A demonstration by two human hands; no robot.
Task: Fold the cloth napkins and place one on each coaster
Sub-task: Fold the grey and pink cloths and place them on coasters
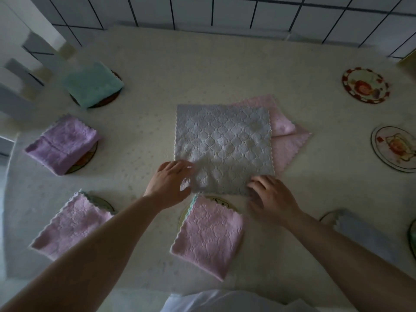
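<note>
A grey quilted napkin lies spread flat in the middle of the table, over a pink napkin that sticks out on its right. My left hand pinches the grey napkin's near left corner, which is lifted slightly. My right hand rests on its near right corner, fingers spread. Folded napkins lie on coasters: green at far left, purple at left, pink at near left, pink near me, and a grey one at near right. Two coasters at right, the far one and the nearer one, are bare.
The table carries a cream patterned cloth. A tiled wall runs behind the far edge. White chair slats stand at the far left. Another plate rim shows at the right border.
</note>
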